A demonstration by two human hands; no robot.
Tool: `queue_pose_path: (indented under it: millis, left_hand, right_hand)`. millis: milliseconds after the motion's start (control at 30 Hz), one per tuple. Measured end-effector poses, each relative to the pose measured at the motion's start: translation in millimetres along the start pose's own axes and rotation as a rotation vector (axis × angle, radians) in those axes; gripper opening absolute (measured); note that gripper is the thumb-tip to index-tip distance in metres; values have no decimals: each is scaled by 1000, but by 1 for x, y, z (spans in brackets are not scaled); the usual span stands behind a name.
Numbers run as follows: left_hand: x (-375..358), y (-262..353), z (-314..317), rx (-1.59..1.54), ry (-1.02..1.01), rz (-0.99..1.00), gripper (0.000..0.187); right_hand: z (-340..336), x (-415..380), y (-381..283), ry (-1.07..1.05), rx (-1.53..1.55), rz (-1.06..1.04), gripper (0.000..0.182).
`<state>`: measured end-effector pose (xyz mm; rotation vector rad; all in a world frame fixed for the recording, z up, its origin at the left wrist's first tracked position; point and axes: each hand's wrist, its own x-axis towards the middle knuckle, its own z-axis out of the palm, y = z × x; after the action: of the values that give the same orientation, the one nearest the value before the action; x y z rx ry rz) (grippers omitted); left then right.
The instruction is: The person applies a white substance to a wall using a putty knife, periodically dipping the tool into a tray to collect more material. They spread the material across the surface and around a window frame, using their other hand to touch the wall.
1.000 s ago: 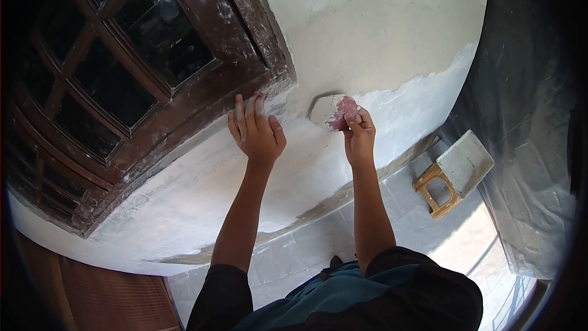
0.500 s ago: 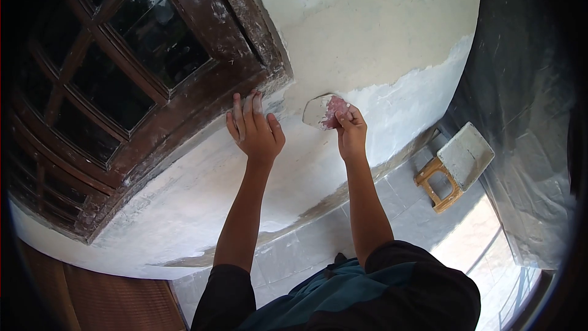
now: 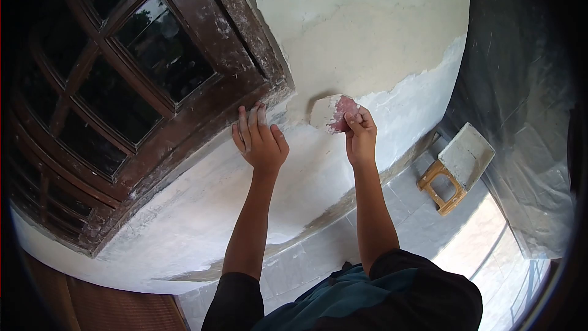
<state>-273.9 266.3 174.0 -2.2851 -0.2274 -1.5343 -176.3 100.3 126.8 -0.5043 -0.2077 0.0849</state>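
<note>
One flat scraper (image 3: 342, 112), just right of centre frame, its reddish side pinched in my right hand (image 3: 361, 136): sensible hold. Probably light, thin, slightly springy, slick where smeared. Left hand (image 3: 263, 146), left of centre, fingers spread near window frame (image 3: 205, 107).

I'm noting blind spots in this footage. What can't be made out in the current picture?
Head view: part of the red tool, covered by the right hand.
Head view: the rest of the window, cut off by the top edge.
Head view: what lies behind its panes, lost in dark glass.
Head view: part of the stool, hidden by the tray.
</note>
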Motion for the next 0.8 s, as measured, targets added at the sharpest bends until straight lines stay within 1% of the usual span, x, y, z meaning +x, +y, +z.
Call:
queue_pose_path:
  millis: [67,100,233,300,367,400,433,500,533,567,633,700,767,800]
  left_hand:
    - [1,1,-4,-13,-8,-10,42]
    - [1,3,-5,-16,-12,-7,42]
    - [1,0,-4,-6,-11,2,42]
    - [2,2,-1,1,-1,-6,43]
    - [1,2,-2,-7,-3,-11,42]
    - [0,3,-3,-9,-11,-8,42]
    - [0,2,-3,-8,-22,-8,42]
    - [-1,0,-5,-4,-29,-3,41]
    - [-2,0,-4,6,-27,-6,41]
    - [0,1,-2,12,-21,-9,41]
    - [1,1,-2,11,-7,-7,41]
    - [1,3,-3,8,-11,-4,41]
    - [2,1,-5,-7,-20,6,41]
    - [0,1,-6,-5,-21,10,41]
  right_hand:
    - [11,9,5,-94,-37,-26,20]
    - [8,14,6,-89,-37,-26,20]
    - [-9,17,-4,70,-64,-28,19]
    - [-6,13,-8,-29,-62,-50,21]
    - [-2,17,1,-140,-201,-70,22]
    - [2,21,4,-129,-262,-64,23]
    - [0,26,4,-124,-260,-58,23]
    - [-9,36,0,-35,-159,-65,24]
    - [-16,36,-5,10,-167,-75,23]
    - [-13,34,-6,5,-164,-83,23]
    - [-12,25,-5,-73,-106,-72,23]
    - [-4,21,7,-120,-212,-35,23]
    - [-11,25,12,-72,-141,-28,21]
    - [-24,26,14,-10,-104,-17,21]
